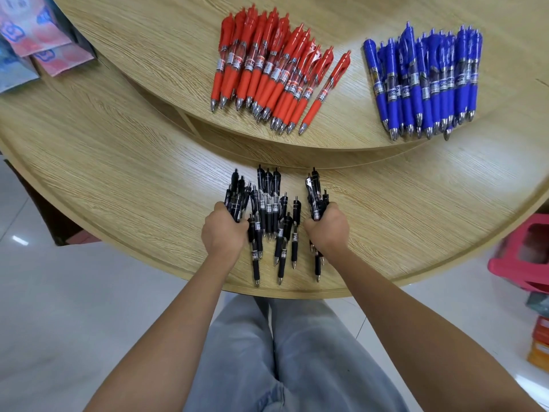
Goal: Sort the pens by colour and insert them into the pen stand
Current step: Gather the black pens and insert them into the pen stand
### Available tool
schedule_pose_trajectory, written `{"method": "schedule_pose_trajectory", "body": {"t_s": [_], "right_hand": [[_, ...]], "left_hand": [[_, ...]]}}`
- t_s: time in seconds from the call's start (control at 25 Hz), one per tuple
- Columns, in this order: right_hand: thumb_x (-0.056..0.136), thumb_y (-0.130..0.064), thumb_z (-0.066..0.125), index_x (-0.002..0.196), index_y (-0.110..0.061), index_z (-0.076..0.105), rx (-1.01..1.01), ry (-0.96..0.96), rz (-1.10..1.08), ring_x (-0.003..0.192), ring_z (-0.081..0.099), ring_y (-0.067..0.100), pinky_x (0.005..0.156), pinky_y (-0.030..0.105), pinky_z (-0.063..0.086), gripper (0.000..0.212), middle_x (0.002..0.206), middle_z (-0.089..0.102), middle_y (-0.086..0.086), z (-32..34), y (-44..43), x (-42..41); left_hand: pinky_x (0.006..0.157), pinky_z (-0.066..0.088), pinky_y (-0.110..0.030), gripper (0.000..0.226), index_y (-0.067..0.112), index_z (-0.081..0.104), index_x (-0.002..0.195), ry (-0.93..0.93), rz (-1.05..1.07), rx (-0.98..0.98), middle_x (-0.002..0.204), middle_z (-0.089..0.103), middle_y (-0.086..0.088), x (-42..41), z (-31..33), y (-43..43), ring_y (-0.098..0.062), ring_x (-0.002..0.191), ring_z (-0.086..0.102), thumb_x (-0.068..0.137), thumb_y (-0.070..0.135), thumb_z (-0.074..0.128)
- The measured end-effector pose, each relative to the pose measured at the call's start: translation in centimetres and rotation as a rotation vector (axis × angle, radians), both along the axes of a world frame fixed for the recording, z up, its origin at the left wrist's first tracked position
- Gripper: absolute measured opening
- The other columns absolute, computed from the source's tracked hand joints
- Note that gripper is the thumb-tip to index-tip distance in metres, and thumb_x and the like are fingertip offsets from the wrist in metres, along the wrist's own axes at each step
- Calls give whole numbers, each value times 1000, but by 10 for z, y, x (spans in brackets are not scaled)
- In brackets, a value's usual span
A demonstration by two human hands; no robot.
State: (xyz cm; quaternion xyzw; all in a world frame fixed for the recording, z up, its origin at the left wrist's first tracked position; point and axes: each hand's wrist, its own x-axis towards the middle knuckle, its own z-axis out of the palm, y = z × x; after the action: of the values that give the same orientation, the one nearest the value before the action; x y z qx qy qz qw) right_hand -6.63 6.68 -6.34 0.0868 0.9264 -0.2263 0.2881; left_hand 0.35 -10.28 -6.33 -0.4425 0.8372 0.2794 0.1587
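At the bench's (118, 173) near edge, left hand (224, 233) and right hand (326, 230) each clench bundled black pens (268, 203); loose ones lie between, tips toward that edge, equally near both

Red pens (276, 72), far centre: red barrels and grips, clear mid-sections with white labels printed in black, silver tips. Blue pens (427, 84), far right: blue barrels and grips, clear mid-sections, silver tips. Black pens (269, 215), near centre: black, silver tips. Table (118, 173): pale tan wood grain on both tiers. Packets (35, 31), far left: pink and blue print. Trousers (297, 352): pale grey-blue. Floor (59, 322): glossy white tiles. Crate (502, 266), right: pink. Box (539, 349), near right: orange.
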Motion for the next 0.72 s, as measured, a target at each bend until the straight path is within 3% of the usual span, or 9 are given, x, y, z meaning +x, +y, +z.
{"method": "schedule_pose_trajectory", "body": {"t_s": [0.16, 0.4, 0.52, 0.64, 0.72], "right_hand": [[85, -13, 62, 88, -9, 43, -111, -19, -75, 54, 41, 11, 44, 24, 34, 19, 69, 45, -1, 3, 5, -6], [79, -5, 62, 79, -11, 43, -409, -120, -183, 55, 41, 14, 46, 27, 36, 20, 68, 45, 3, 17, 17, -10], [77, -1, 62, 76, -8, 48, -487, -176, -227, 57, 49, 18, 50, 34, 42, 16, 66, 51, 8, 26, 19, -7], [76, 3, 63, 85, 1, 57, -598, -261, -268, 66, 62, 24, 58, 38, 54, 11, 74, 64, 16, 44, 20, 3], [78, 2, 64, 89, -4, 56, -638, -323, -273, 69, 64, 26, 62, 40, 56, 14, 76, 65, 14, 54, 24, 19]], "left_hand": [[45, 28, -28, 35, 7, 47, 87, -41, -112, -33, 74, 51, -5, -5, 2, 0, -21, 62, 48, 91, 41, 54], [46, 26, -28, 30, 13, 40, 71, 110, 50, 235, 63, 41, 0, 8, 8, 4, -16, 55, 40, 93, 29, 54], [54, 36, -28, 25, 6, 50, 83, 185, 153, 382, 73, 53, -4, 13, 19, 15, -16, 62, 48, 94, 28, 53], [70, 53, -29, 16, 6, 59, 98, 287, 368, 736, 82, 70, -4, 23, 33, 30, -18, 76, 67, 92, 21, 58], [71, 57, -32, 18, 6, 59, 102, 281, 361, 852, 82, 72, -6, 39, 41, 43, -19, 77, 69, 90, 19, 60]]}}
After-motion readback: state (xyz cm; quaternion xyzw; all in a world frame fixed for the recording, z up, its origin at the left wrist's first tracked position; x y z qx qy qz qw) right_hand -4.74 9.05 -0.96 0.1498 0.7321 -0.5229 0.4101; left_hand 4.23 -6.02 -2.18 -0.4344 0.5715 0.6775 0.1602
